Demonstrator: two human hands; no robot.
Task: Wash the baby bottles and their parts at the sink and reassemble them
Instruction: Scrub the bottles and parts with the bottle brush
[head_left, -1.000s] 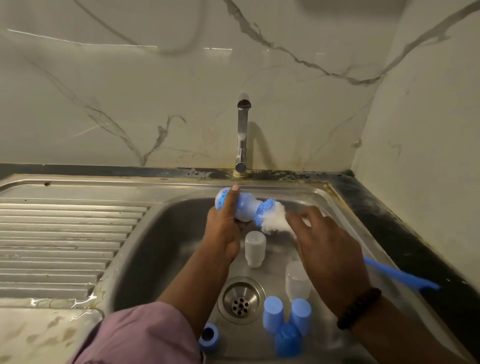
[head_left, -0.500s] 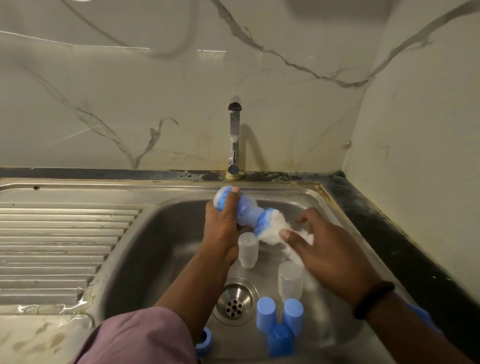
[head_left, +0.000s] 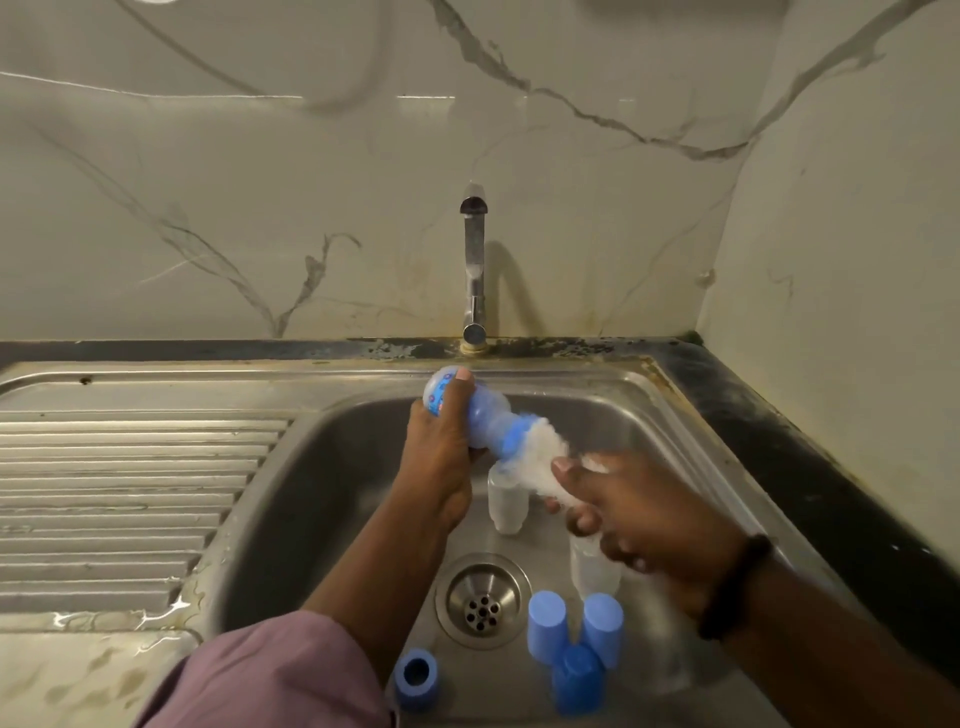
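Two hands are busy over the sink (head_left: 644, 415) and it all turns on one line. Left hand (head_left: 441, 447) has a firm grip round the body of the bottle (head_left: 483, 421), fingers wrapped, base end up and away, mouth pointing down toward the right hand (head_left: 639, 519). That long axis runs straight from one grip to the other, a slanting line across the basin. Right hand holds the white bristly head of the brush (head_left: 540, 462), fingers closed on it just beyond the bottle's mouth; the frame is blurred there, so how deep the bristles sit I cannot tell. Right hand is the nearer one to that opening. My read: the next stroke has to follow the bottle's axis. Below both grips, caps (head_left: 545, 629) wait beside the drain (head_left: 483, 603).
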